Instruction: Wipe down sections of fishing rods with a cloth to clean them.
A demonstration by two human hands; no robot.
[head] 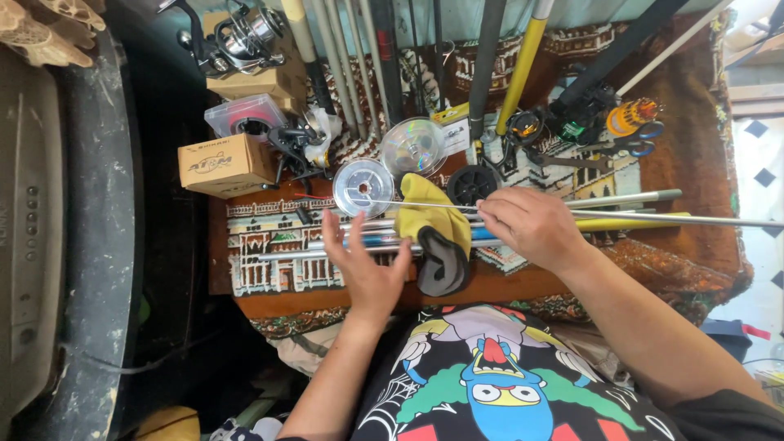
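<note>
Silver-grey and thin, the fishing rod section (653,217) runs rightward from our right hand (531,224), whose fingertips pinch it near its left end, above a yellow and grey cloth (433,233). Our left hand (363,261) hangs open, fingers spread, palm up, holding nothing, just over the bundled rods (327,241) lying on the patterned rug (278,269). Farther off sit two clear line spools (363,186), a cardboard box (224,163) at the left and spinning reels (245,37).
</note>
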